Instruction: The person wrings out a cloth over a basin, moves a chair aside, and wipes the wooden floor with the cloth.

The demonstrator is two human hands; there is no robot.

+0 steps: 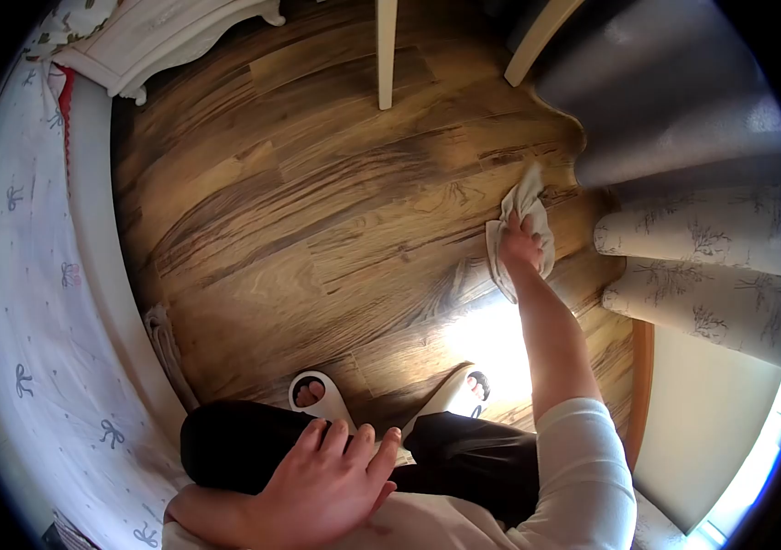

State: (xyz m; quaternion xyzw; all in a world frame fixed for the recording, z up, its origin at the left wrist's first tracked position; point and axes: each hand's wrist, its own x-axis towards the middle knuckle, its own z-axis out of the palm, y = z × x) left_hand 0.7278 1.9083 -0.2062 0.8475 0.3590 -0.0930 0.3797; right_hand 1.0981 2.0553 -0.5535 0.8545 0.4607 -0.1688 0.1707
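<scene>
Floor: brown wooden boards [253, 266] run from beneath the grey curtain across the room; long strokes along the grain would probably suit them best.
Bed: its bow-patterned cover [42, 275] hangs across the floor from the grey curtain, well apart.
Grey curtain: the landmark [656, 101]; its hem hangs near the floor, so strokes there call for care not to drag it.
Patterned curtain: pale folds [702, 225] just beside the grey curtain, on the person's side.
Cabinet: white, with curved feet [170, 32], well apart from the grey curtain.
Sun patch: bright glare [491, 344], farther from the grey curtain than the cloth; low light there may help show streaks.
Cloth: pale and crumpled [535, 192], on the floor near the grey curtain's hem; spreading its folds flat should give wider, more even contact.
Slippers: a white pair [445, 394], worn, well apart from the grey curtain.
Left hand: fingers loosely spread [331, 472], visibly holding nothing, over the lap, far from the grey curtain.
Right hand: gripping the cloth against the floor [521, 243], near the grey curtain; a flatter palm would likely spread pressure better.
</scene>
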